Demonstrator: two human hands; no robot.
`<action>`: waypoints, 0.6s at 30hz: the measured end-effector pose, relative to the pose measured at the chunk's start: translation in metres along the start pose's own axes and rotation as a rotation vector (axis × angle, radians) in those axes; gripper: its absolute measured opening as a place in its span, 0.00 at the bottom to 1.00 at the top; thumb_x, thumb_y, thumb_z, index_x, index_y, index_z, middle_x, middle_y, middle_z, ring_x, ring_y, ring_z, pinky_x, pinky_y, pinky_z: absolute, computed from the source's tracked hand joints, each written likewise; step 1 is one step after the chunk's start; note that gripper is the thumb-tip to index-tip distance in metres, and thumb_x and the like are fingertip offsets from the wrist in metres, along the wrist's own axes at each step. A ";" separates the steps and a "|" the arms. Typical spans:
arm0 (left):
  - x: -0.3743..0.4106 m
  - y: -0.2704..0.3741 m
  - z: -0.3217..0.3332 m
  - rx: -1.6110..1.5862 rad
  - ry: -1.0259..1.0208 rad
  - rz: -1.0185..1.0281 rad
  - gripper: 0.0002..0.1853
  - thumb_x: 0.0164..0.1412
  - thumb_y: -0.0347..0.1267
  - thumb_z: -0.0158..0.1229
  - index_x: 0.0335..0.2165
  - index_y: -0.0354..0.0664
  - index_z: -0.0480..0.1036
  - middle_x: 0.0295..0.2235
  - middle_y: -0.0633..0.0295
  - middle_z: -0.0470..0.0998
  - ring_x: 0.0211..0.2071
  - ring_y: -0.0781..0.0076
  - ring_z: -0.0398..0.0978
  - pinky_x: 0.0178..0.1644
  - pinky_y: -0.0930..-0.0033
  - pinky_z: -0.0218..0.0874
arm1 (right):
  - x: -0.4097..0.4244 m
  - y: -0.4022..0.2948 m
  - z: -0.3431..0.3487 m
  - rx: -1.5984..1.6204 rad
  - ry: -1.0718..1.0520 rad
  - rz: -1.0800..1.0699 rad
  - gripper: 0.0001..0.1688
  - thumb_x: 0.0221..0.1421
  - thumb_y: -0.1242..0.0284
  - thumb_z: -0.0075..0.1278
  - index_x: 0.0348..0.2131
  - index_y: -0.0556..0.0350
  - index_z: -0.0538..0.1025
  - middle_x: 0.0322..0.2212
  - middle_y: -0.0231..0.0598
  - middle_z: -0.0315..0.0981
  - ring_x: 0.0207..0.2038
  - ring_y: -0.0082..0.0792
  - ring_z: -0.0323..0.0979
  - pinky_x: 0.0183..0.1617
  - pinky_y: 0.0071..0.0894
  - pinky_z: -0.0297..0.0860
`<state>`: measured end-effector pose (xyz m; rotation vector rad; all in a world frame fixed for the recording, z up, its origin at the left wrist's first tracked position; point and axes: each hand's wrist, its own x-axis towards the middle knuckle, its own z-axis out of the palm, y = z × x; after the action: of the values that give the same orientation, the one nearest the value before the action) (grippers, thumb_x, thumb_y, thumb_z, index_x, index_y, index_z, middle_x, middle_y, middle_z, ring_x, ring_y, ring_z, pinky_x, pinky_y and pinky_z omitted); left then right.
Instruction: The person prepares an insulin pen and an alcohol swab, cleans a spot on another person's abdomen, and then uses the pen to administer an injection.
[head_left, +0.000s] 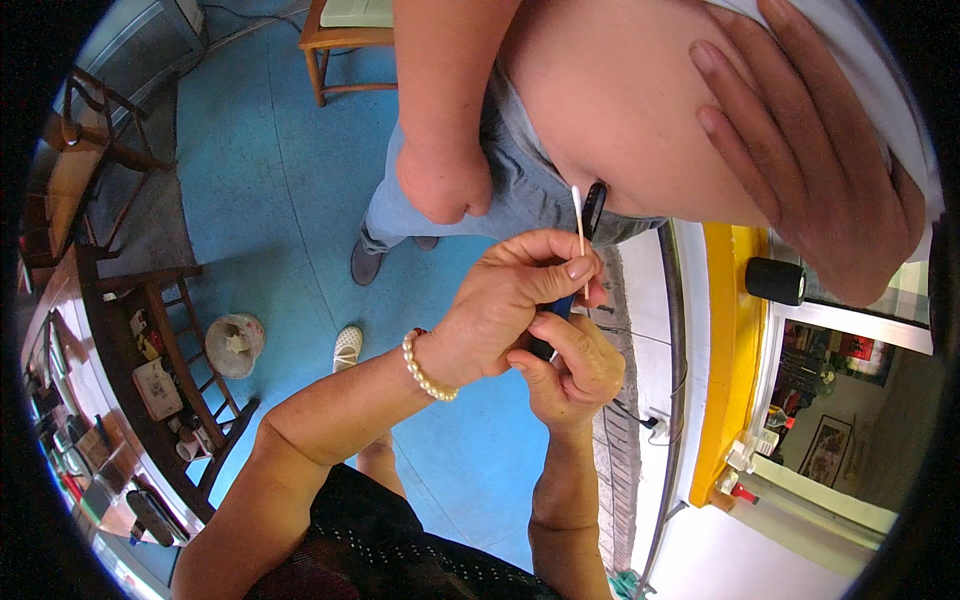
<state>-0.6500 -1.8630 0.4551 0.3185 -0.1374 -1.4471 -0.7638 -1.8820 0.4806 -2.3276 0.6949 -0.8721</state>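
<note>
My left hand (517, 292), with a pearl bracelet (424, 367) on its wrist, pinches a cotton swab (579, 214) between thumb and forefinger, white tip upward. Beside the swab rises the black end of a pen-like tool (595, 210), whose blue body (561, 306) passes between my hands. My right hand (576, 367) grips the tool's lower part, largely hidden by fingers. Another person's bare belly (630, 112) fills the upper right; the tool's upper tip meets or overlaps it at a fold, and contact is unclear. That person's hand (810, 150) rests on the belly.
The other person's fist (444, 180) hangs beside their jeans (420, 217). A waste bin (235, 345) stands on the blue floor (232, 187) near a wooden chair (187, 337) and a cluttered table (105, 450). A black cylinder (775, 281) sits by the yellow window ledge (724, 360).
</note>
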 end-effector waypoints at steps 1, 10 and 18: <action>-0.001 0.000 0.001 -0.001 0.003 0.003 0.04 0.56 0.29 0.54 0.29 0.40 0.71 0.30 0.58 0.72 0.32 0.72 0.70 0.39 0.75 0.63 | -0.001 0.000 0.000 -0.002 0.000 0.004 0.19 0.35 0.64 0.63 0.28 0.54 0.76 0.19 0.34 0.71 0.17 0.29 0.66 0.19 0.22 0.62; 0.001 -0.003 -0.001 -0.015 -0.022 0.015 0.04 0.56 0.29 0.54 0.29 0.39 0.71 0.29 0.59 0.71 0.32 0.72 0.69 0.39 0.74 0.62 | -0.004 0.006 0.005 0.039 0.057 -0.041 0.23 0.36 0.62 0.63 0.29 0.60 0.76 0.16 0.32 0.66 0.15 0.21 0.56 0.17 0.18 0.50; 0.001 0.002 0.002 0.017 0.006 -0.017 0.05 0.57 0.29 0.53 0.30 0.37 0.72 0.35 0.53 0.73 0.36 0.66 0.73 0.45 0.68 0.64 | -0.006 0.012 -0.001 0.080 -0.008 -0.050 0.25 0.35 0.66 0.64 0.33 0.62 0.75 0.19 0.35 0.68 0.19 0.24 0.64 0.22 0.18 0.60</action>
<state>-0.6488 -1.8641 0.4571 0.3384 -0.1423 -1.4625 -0.7714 -1.8874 0.4705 -2.2848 0.5905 -0.8954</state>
